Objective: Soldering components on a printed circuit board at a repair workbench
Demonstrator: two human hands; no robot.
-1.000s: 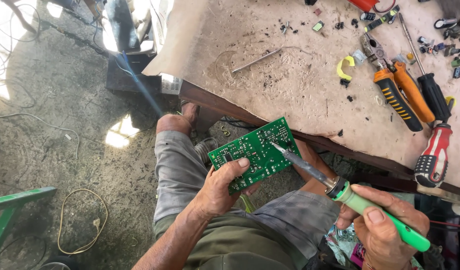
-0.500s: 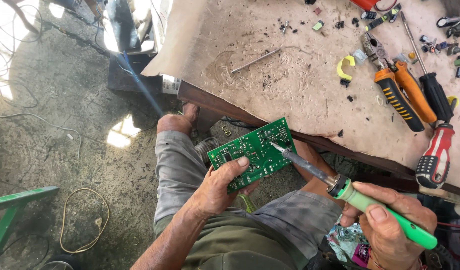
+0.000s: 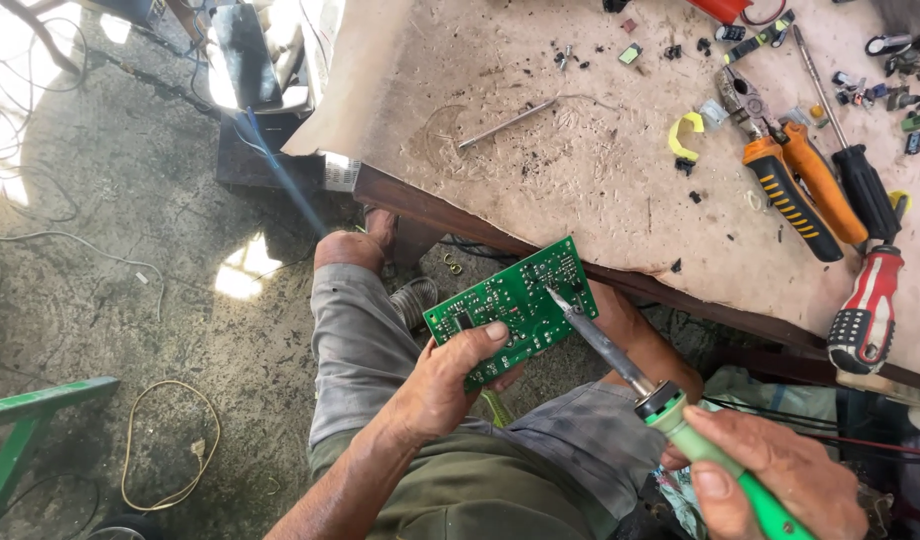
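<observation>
Left hand [image 3: 442, 385]: grips board [image 3: 513, 308] below bench [image 3: 540, 190] edge.
Right hand [image 3: 780, 480]: clasps iron [image 3: 670, 410].
Progress: tip on board; soldering underway.

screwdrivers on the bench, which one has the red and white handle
The screwdriver nearest the bench's front edge, at far right. The one above it has a black handle, and the orange-handled tool is pliers.

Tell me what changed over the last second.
Hardly anything. The right hand slid slightly right and lower in view with the green-handled soldering iron. Its tip stays on the green circuit board, held by the left hand as before. Table tools unmoved.
</observation>
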